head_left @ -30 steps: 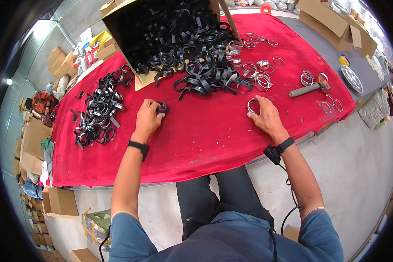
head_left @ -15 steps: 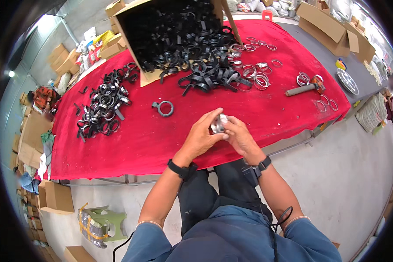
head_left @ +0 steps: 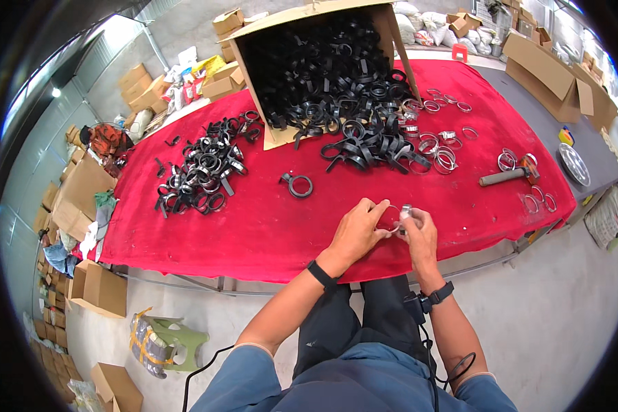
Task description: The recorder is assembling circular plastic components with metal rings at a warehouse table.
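Observation:
Between both hands, above the red cloth near the table's front edge, is a shiny metal hose clamp point(head_left: 406, 209). My left hand point(head_left: 356, 232) pinches the left side of its thin band between thumb and fingers. The fingers of my right hand point(head_left: 419, 237) close on the right side, at the bulky screw end. Part of the band is hidden behind the fingers. A single black ring with a short tab point(head_left: 310, 187) lies on the cloth, left of and beyond my left hand. Several loose metal hose clamps point(head_left: 446, 162) rest beyond my right hand.
A tipped cardboard box point(head_left: 404, 51) spills black rings onto the red cloth point(head_left: 268, 237). Another heap of black rings point(head_left: 202, 168) lies left. On the right are a hammer point(head_left: 505, 176), more metal clamps and a round metal plate point(head_left: 574, 165). A green stool point(head_left: 185, 336) stands on the floor.
The metal clamp, bunched between my hands before, now shows as a wider ring. My right hand has turned more upright. The whole view has shifted, moving the table right and down in the picture.

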A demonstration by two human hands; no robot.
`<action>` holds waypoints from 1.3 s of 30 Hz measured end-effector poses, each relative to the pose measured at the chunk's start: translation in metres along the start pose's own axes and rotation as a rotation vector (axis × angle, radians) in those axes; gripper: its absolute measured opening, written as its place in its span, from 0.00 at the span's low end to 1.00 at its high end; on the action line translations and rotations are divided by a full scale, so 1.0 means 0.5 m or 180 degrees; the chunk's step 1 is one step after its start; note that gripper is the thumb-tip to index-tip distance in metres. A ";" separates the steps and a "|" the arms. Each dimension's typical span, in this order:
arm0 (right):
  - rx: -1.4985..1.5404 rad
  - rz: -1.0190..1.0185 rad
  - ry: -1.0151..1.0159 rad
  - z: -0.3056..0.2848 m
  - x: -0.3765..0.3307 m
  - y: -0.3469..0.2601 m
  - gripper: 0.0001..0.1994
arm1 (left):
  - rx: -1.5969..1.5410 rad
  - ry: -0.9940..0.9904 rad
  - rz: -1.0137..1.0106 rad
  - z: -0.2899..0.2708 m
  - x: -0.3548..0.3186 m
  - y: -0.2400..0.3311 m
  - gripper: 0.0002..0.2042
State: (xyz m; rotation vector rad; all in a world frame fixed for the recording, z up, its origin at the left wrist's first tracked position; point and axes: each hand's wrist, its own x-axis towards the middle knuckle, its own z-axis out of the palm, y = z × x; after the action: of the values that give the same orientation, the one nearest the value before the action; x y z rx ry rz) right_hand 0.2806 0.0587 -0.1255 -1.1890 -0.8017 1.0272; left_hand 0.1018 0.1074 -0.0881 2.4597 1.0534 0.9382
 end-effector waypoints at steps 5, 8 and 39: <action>0.0581 0.0166 0.0372 -0.020 0.007 -0.015 0.25 | 0.0191 0.0345 -0.0618 0.021 0.051 -0.092 0.37; 0.0857 0.0306 0.0145 -0.056 0.004 -0.014 0.25 | 0.0401 0.0748 -0.0032 0.010 0.068 -0.124 0.37; 0.3500 0.1477 -0.2859 0.091 -0.125 -0.043 0.39 | -0.4085 0.0216 -0.2498 -0.187 -0.192 0.003 0.22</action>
State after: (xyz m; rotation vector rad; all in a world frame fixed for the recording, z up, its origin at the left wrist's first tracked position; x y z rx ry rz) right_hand 0.2215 0.0148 -0.0933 0.1110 -0.4436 2.0710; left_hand -0.0097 0.0380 -0.0614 0.8764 0.8578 0.9401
